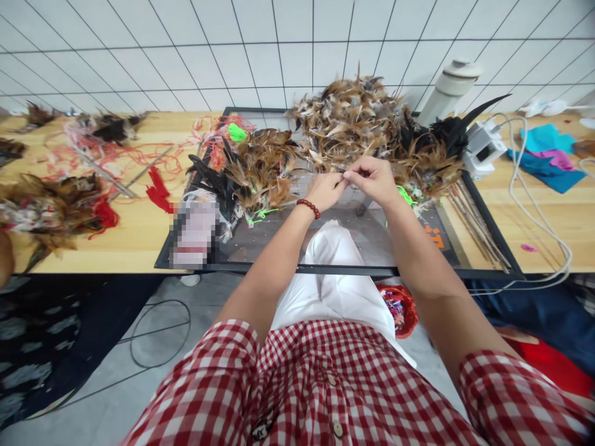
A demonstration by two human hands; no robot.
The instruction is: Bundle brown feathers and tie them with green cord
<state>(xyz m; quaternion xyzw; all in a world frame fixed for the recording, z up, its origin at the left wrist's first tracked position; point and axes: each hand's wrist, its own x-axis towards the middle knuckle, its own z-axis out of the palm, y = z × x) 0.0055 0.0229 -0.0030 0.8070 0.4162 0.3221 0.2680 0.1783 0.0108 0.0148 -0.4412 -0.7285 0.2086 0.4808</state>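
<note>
My left hand (326,188), with a dark red bead bracelet (309,208) at its wrist, meets my right hand (373,178) above the glass-topped tray. Both hands are closed, fingertips pinched together; whatever sits between them is too small to make out. Just beyond them rises a large pile of brown feathers (353,124). Left of my hands lies a bunch of brown feathers (263,167) with black ones beside it. More brown feathers (434,167) and glossy black feathers (450,137) lie to the right, with bright green string (406,196) near my right wrist.
A black-framed tray (297,269) spans the table edge. Thin sticks (481,223) lie at its right, near a white bottle (450,90), a charger (483,148) and a looping cable (542,217). Feather bundles (51,204) and red string (159,189) lie leftward. A person sits each side.
</note>
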